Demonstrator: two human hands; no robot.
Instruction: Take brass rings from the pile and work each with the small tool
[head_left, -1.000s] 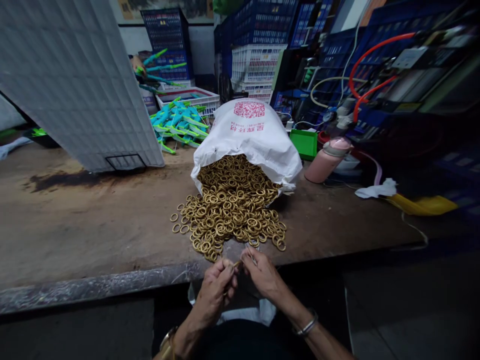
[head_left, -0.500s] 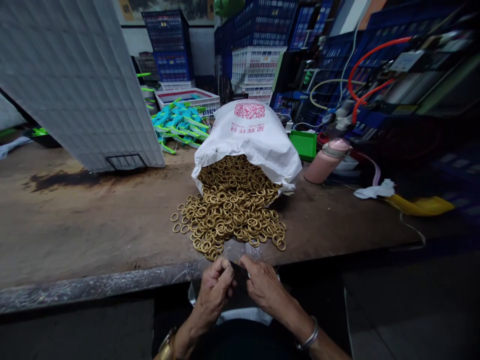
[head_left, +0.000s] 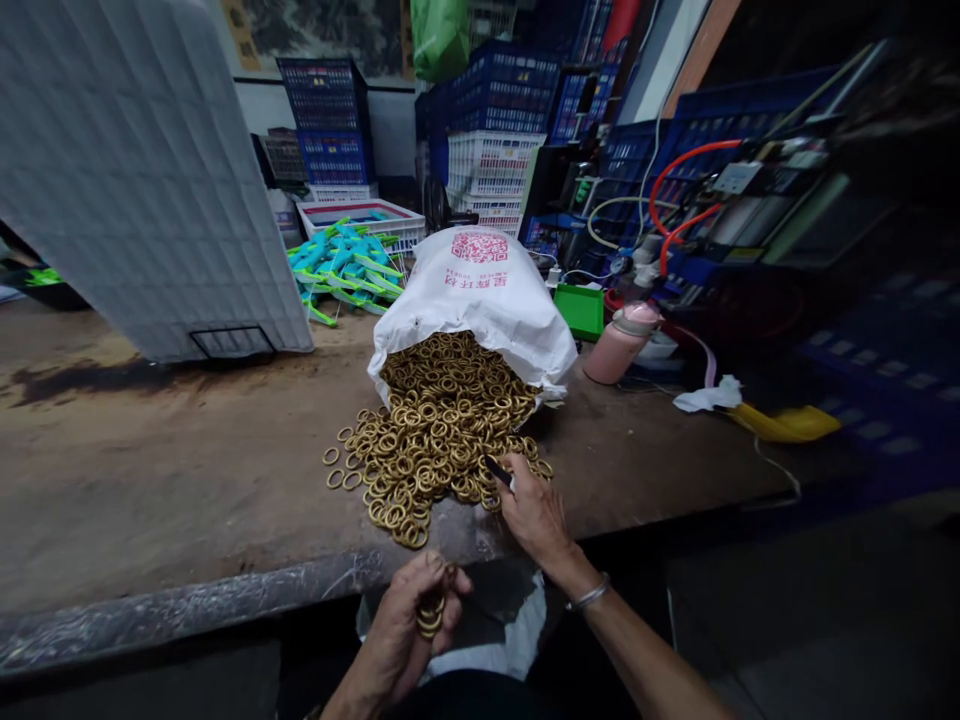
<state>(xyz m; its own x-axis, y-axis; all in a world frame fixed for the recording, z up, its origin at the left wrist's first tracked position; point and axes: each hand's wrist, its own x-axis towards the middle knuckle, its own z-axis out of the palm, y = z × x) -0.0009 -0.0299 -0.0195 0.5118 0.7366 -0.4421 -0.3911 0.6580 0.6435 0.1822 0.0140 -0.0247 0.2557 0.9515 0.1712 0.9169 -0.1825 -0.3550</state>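
Note:
My left hand (head_left: 420, 610), low in front of the table edge, has its fingers curled round several gold-coloured rings (head_left: 429, 622). My right hand (head_left: 534, 508) is closed on a small dark, narrow blade-like tool (head_left: 496, 470), whose exact kind I cannot make out. Its tip reaches the right front of a loose pile of gold-coloured rings (head_left: 420, 450). These rings spill from the open mouth of a white sack (head_left: 472, 295) with red printing, lying on the table. Beneath my hands, a pale bag or sheet (head_left: 525, 620) shows partly.
A tall white ribbed panel (head_left: 165, 180) stands on the wooden table (head_left: 187, 460) at left. Behind it lie turquoise and green plastic pieces (head_left: 349, 265). At right are a pink bottle (head_left: 622, 345), a green tray (head_left: 579, 310) and a machine with red hoses (head_left: 694, 150). Crates (head_left: 495, 165) rise behind.
My right hand has moved forward from beside the left hand to the ring pile, carrying the dark tool. The left hand has turned, showing the rings in it. The view has shifted slightly.

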